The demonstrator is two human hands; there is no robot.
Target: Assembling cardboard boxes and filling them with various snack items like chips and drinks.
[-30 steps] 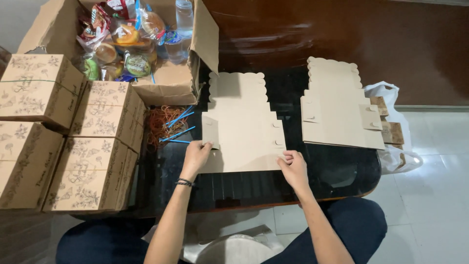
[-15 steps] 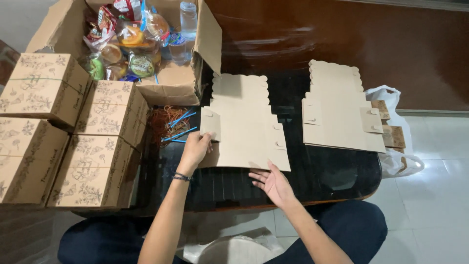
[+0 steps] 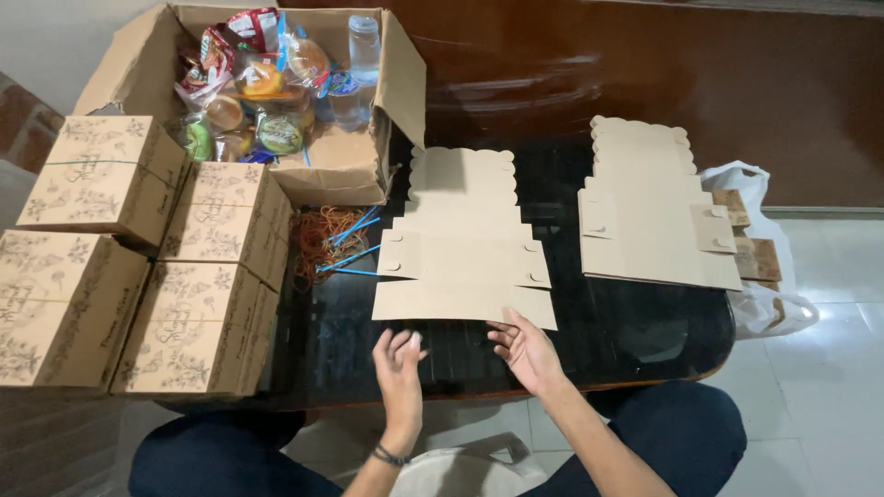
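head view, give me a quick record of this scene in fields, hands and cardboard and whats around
left hand: left hand open, above the dark table, holding nothing
right hand: right hand open, fingertips at the near edge of the flat cardboard blank
second stack: more flat blanks to the right, apart from the first
left side: four closed printed boxes in two stacks
behind: open carton with packed snacks and a water bottle
between: rubber bands and blue straws
far right: white plastic bag

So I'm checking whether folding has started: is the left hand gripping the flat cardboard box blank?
No, the left hand hovers open over the dark table, just short of the flat cardboard box blank.
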